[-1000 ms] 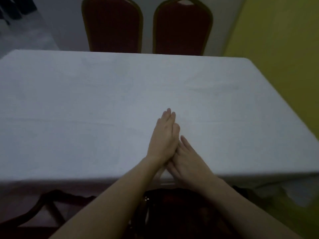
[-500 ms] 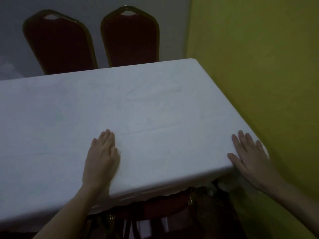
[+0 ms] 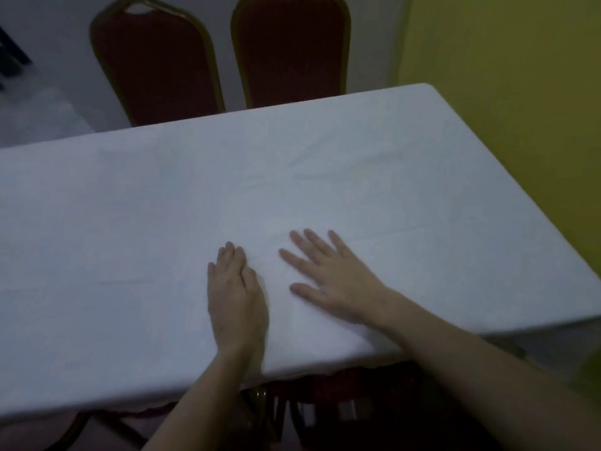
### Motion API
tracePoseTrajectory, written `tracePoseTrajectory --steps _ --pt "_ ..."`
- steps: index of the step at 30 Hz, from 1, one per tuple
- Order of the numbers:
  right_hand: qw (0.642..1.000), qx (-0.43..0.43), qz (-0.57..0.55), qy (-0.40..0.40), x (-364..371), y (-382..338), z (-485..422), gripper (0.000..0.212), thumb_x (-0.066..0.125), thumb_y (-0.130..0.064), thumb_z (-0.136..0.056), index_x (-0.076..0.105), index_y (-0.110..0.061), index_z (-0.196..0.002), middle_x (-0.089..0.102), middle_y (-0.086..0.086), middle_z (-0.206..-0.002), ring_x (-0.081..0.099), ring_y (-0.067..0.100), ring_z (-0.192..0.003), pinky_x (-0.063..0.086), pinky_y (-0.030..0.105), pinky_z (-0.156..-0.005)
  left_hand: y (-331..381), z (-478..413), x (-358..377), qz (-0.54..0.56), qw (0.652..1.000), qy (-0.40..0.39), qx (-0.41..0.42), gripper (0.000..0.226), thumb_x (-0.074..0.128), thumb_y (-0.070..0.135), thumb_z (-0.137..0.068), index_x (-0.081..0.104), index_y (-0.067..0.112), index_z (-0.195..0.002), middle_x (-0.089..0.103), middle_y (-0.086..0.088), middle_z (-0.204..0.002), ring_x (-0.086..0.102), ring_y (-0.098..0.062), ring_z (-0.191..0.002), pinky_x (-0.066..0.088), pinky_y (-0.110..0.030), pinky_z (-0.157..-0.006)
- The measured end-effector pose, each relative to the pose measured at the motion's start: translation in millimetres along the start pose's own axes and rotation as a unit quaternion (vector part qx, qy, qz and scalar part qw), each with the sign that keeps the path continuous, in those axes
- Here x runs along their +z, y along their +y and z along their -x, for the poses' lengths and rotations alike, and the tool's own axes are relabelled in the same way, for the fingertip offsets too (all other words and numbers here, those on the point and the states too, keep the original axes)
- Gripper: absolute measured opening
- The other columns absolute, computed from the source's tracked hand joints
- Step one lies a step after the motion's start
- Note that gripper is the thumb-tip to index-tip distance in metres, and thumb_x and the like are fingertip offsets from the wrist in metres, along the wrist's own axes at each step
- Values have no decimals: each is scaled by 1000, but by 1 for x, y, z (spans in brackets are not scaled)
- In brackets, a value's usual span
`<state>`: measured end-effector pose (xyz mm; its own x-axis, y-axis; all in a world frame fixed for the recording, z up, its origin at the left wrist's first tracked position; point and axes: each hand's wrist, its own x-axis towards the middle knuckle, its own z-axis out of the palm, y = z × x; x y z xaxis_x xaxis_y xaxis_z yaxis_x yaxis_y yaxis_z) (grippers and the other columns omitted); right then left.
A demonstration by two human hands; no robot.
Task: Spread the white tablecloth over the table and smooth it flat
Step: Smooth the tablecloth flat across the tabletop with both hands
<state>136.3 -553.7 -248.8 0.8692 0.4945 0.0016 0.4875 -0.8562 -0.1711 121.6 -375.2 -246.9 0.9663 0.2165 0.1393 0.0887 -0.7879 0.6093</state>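
Note:
The white tablecloth covers the whole table top and hangs over the near edge. Faint creases run across its right half. My left hand lies flat on the cloth near the front edge, fingers together. My right hand rests palm down just to its right, fingers spread apart. A small ridge of cloth sits between the two hands. Neither hand grips anything.
Two red chairs with gold frames, one and the other, stand behind the far edge. A yellow wall runs close along the table's right side. Another red chair sits under the near edge.
My right hand has slid left from the table's right corner to beside my left hand, which stayed near the front edge. The camera view has shifted.

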Motion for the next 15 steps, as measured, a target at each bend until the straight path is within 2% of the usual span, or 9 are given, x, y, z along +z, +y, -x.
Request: tracePoseTrajectory --steps 2,3,6,8,10,12,15 --pt "996 87 -3 3 -8 50 19 80 -3 -75 -81 10 -35 -150 1 -2 -160 1 18 -148 -5 39 -117 -2 -1 2 -40 999 -10 16 49 23 17 -98 35 7 -144 28 -3 -156 17 -10 -145 7 -33 -122" --pt "989 148 2 10 -13 79 35 84 -3 -78 -79 10 -34 -150 2 -1 -160 2 20 -148 -3 39 -118 -1 -1 4 -87 995 -16 36 53 21 19 -96 33 4 -145 28 -9 -156 18 -16 -146 8 -37 -121" --pt "938 345 12 20 -30 154 87 89 5 -76 -78 15 -25 -151 8 8 -160 7 26 -147 6 47 -119 -1 2 12 -194 978 -47 58 60 20 24 -92 29 -6 -143 27 -24 -153 19 -33 -145 13 -50 -119" --pt "916 401 21 11 -36 174 104 91 4 -75 -79 14 -20 -151 9 11 -160 8 29 -147 8 50 -118 -2 0 15 -220 972 -50 64 61 20 24 -92 28 -8 -142 25 -28 -152 18 -36 -144 13 -54 -118" --pt "915 403 26 2 -35 169 98 90 4 -70 -82 14 -13 -151 9 15 -159 8 32 -146 8 53 -117 -3 0 12 -235 967 -67 69 62 18 25 -91 29 -7 -143 24 -27 -152 18 -37 -144 14 -56 -117" --pt "934 356 15 3 -36 150 75 88 5 -64 -84 15 -6 -149 10 16 -159 7 32 -146 6 51 -118 1 -8 10 -230 962 -93 111 62 19 28 -92 29 -3 -144 23 -23 -154 16 -33 -146 13 -58 -116" --pt "986 165 8 -17 -22 90 27 80 8 -60 -91 18 -5 -149 9 12 -158 8 25 -147 -2 39 -118 23 -38 18 -162 956 -133 207 59 21 32 -97 17 5 -150 10 -11 -160 3 -22 -148 1 -52 -119"
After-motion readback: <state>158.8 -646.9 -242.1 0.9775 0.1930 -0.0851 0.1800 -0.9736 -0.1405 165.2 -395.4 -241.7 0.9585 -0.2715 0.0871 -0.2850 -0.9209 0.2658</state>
